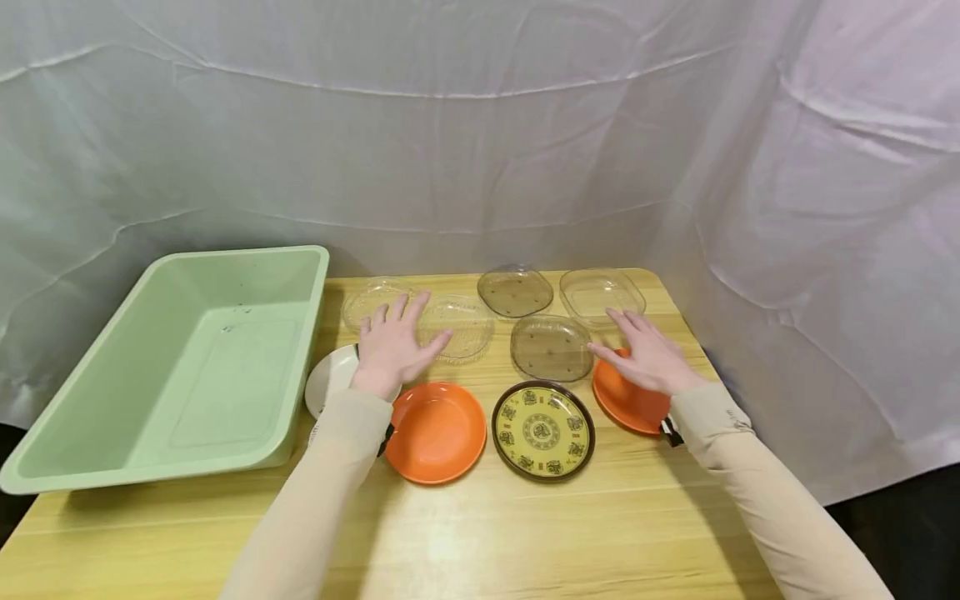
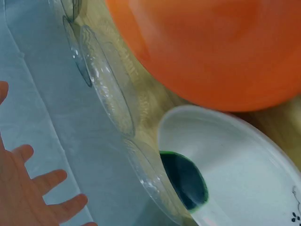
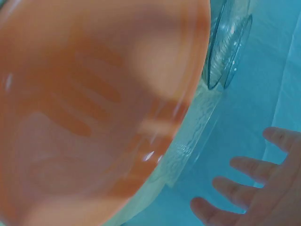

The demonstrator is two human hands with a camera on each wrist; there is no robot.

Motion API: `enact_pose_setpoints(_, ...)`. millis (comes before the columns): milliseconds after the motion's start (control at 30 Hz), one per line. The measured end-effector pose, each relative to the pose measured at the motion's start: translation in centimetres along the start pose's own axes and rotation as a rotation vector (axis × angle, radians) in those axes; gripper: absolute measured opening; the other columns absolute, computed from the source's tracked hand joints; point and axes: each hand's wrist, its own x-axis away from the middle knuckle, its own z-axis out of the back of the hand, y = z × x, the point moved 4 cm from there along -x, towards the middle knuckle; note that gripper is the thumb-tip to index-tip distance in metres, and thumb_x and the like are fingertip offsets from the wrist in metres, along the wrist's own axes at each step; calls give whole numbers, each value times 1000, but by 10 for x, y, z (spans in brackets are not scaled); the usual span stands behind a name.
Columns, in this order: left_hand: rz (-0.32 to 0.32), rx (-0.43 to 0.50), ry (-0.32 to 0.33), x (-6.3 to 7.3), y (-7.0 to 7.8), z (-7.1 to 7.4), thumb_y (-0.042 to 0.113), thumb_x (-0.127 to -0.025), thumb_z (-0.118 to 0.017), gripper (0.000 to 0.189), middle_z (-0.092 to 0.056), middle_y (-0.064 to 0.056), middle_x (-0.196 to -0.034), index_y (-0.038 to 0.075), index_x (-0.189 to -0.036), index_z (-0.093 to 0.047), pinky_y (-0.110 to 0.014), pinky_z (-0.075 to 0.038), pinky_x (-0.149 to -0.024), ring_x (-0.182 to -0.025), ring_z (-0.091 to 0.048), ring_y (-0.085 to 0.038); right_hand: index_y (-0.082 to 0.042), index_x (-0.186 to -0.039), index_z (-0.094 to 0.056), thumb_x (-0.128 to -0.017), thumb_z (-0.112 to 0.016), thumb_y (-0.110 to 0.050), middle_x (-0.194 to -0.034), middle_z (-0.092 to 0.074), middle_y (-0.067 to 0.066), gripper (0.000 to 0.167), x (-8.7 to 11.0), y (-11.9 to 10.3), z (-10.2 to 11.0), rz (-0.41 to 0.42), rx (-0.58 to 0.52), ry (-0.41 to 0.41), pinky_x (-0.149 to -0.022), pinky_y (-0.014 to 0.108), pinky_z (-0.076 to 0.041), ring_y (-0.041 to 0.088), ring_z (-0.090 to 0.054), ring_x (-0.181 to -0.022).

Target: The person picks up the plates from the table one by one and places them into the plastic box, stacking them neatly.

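Fingers [image 1: 418,307] spread and grasping nothing, my left hand [image 1: 392,352] hovers over a white plate [image 1: 328,379] and beside clear ridged plates [image 1: 463,333]. My right hand [image 1: 651,358], also empty with its fingers extended, hovers over an orange plate [image 1: 626,405] near two smoky translucent plates [image 1: 551,350]. Between my hands on the desk [image 1: 480,533] lie another orange plate [image 1: 437,433] and a dark-rimmed, patterned yellow plate [image 1: 543,431]. A pale green tub [image 1: 243,358] stands at my left.

Assorted plates [image 1: 438,433] on wooden table [image 1: 547,537]
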Motion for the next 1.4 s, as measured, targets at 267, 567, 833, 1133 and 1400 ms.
enact_pose_setpoints(267,-132,-24,0,0,26,-6,69,-96,-41,76,-35,-12,-163,30,-160,-27,-64,-29,-121,-148,-36,-43,-7,-160,-24,-100,-49,-59,-163,-26,27,83,7,18,1,42,-122,-5,-119,69,-25,50,-25,-149)
enact_pose_setpoints(567,-320,-99,-20,10,63,-27,63,-99,-43,68,-46,-9,-157,27,-157,-34,-61,-39,-115,-140,-48,-38,1,-151,-37,-97,-56,-56,-150,-38,35,81,19,48,1,-48,-155,34,-109,70,-32,57,-34,-136)
enact_pose_setpoints(833,-457,-143,-30,19,93,-42,60,-99,-48,68,-43,-10,-159,27,-157,-34,-58,-37,-118,-144,-44,-38,2,-149,-35,-95,-56,-60,-139,-40,40,85,27,85,-12,-158,-181,-44,-95,70,-39,57,-39,-121)
enact_pose_setpoints(1133,-590,-208,-78,22,113,-55,60,-100,-45,67,-42,-4,-160,32,-159,-29,-55,-35,-121,-145,-44,-32,11,-142,-36,-93,-62,-59,-134,-46,42,90,31,96,-13,-228,-185,-70,-98,66,-43,54,-47,-119)
enact_pose_setpoints(1400,-612,-215,-92,23,119,-65,62,-100,-44,68,-41,-3,-160,32,-159,-29,-57,-32,-122,-145,-44,-32,11,-122,-49,-85,-74,-56,-113,-62,30,80,29,95,-15,-261,-180,-88,-81,42,-52,38,-60,-95)
